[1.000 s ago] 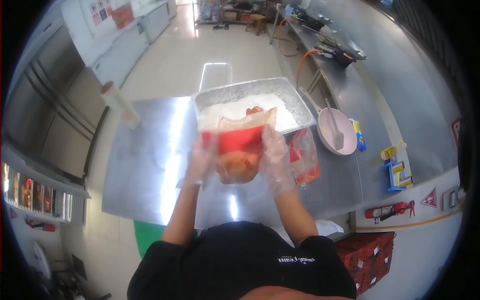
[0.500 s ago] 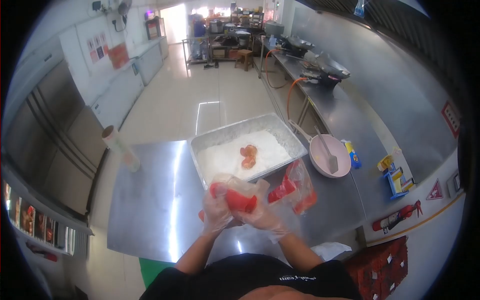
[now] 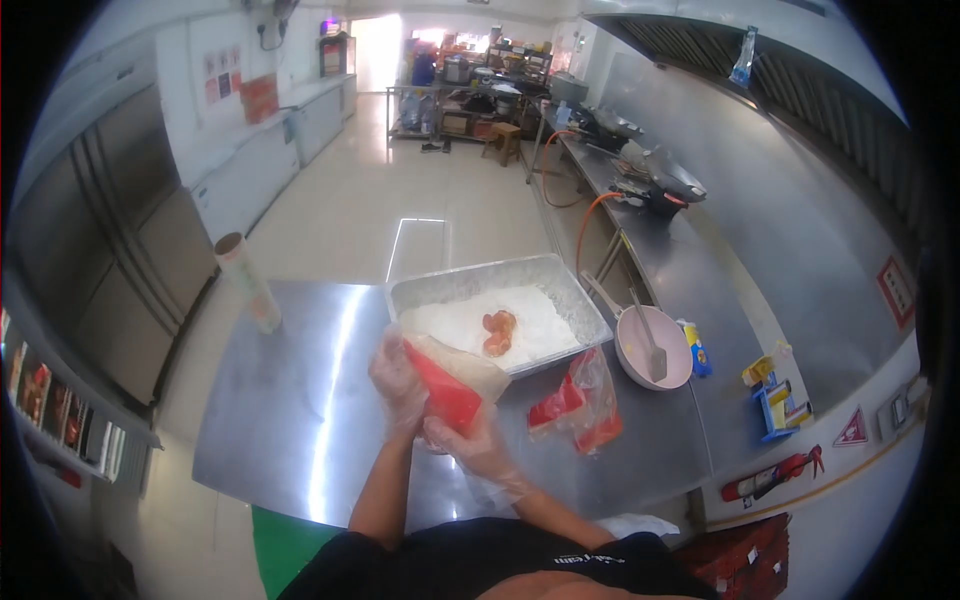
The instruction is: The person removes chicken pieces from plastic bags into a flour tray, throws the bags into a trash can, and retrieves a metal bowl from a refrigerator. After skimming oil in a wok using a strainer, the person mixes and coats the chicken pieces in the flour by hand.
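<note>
Between my hands is a red-and-clear plastic bag (image 3: 447, 385), tilted over the near edge of a metal tray (image 3: 585, 338). My left hand (image 3: 397, 382), in a clear plastic glove, is closed on the bag's upper left side. My right hand (image 3: 472, 447), gloved likewise, grips its lower end. What the bag contains cannot be made out. White powder (image 3: 455, 330) covers the tray's bottom, and a few orange-red pieces that look like raw meat (image 3: 498, 333) lie on it. Right of my hands, a second red-and-clear plastic bag (image 3: 575, 405) lies crumpled on the steel table (image 3: 270, 400).
A pink pan (image 3: 632, 350) with a grey spatula (image 3: 655, 358) in it stands right of the tray. At the table's far left stands a roll of plastic film (image 3: 248, 285). A steel counter (image 3: 690, 260) with wok burners runs along the right wall.
My hands and the bag have shifted left; the bag now slants more, with my left hand raised higher than my right. The camera view has tilted slightly. The meat pieces stay in place.
</note>
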`<action>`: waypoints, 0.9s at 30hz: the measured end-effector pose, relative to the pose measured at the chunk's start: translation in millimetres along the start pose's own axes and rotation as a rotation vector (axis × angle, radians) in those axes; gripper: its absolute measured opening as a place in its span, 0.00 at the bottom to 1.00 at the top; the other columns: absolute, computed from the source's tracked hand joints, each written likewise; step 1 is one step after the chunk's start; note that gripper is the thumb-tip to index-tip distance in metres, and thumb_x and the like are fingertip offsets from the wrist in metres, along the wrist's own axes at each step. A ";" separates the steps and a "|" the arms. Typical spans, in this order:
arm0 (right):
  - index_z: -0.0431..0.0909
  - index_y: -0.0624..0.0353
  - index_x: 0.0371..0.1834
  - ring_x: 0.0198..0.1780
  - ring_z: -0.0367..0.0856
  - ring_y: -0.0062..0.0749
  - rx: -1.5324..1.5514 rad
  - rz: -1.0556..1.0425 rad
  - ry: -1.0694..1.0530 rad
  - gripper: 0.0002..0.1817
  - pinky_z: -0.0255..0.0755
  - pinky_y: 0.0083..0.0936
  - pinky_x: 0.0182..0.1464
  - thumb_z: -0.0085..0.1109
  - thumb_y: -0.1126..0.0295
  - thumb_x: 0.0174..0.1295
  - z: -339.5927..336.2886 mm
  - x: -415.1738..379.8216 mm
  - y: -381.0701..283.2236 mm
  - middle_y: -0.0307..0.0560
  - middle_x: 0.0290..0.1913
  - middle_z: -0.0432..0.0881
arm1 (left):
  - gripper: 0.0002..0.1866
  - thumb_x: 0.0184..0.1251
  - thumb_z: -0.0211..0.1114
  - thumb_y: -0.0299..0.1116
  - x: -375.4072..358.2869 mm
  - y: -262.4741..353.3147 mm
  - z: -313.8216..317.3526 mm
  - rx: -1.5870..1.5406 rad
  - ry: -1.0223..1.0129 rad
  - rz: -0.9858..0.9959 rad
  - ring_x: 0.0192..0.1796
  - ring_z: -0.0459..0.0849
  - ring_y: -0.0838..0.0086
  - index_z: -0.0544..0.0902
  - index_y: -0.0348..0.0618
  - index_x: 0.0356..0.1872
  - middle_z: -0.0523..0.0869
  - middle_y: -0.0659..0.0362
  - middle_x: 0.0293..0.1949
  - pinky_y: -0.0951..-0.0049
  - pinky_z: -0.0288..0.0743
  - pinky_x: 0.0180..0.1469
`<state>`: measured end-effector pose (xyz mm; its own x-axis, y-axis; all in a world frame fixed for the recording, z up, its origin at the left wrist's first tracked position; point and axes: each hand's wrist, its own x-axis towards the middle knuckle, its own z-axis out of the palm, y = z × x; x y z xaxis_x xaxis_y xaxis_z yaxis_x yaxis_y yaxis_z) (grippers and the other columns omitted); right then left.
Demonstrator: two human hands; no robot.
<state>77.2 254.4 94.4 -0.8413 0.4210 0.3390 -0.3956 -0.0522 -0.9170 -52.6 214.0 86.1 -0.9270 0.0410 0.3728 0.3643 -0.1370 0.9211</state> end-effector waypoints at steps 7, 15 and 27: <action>0.80 0.66 0.32 0.20 0.73 0.19 -0.234 0.149 -0.076 0.13 0.63 0.16 0.21 0.66 0.64 0.62 -15.7 9.9 -27.5 0.39 0.23 0.80 | 0.18 0.78 0.51 0.38 -7.9 -0.2 4.9 -0.144 -0.031 -0.083 0.26 0.74 0.76 0.78 0.37 0.30 0.78 0.62 0.24 0.71 0.69 0.29; 0.83 0.64 0.40 0.26 0.76 0.20 -0.184 0.056 0.213 0.14 0.69 0.20 0.31 0.64 0.62 0.63 -25.7 6.3 -73.6 0.36 0.23 0.81 | 0.24 0.73 0.56 0.56 -21.8 -7.6 15.1 -0.380 -0.545 -0.428 0.36 0.79 0.77 0.78 0.41 0.42 0.80 0.61 0.35 0.74 0.76 0.39; 0.82 0.59 0.36 0.20 0.74 0.35 -0.867 -0.376 -0.279 0.11 0.65 0.28 0.27 0.59 0.63 0.64 -75.3 -4.3 -117.2 0.50 0.23 0.79 | 0.22 0.74 0.54 0.50 -28.6 40.2 -1.4 -0.053 -1.655 -0.217 0.38 0.77 0.67 0.79 0.39 0.46 0.83 0.54 0.38 0.68 0.74 0.46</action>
<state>155.0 326.9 184.5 -0.8169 0.0389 0.5755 -0.3420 0.7707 -0.5376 -11.5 206.0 112.3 0.1445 0.9894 -0.0126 0.2150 -0.0189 0.9764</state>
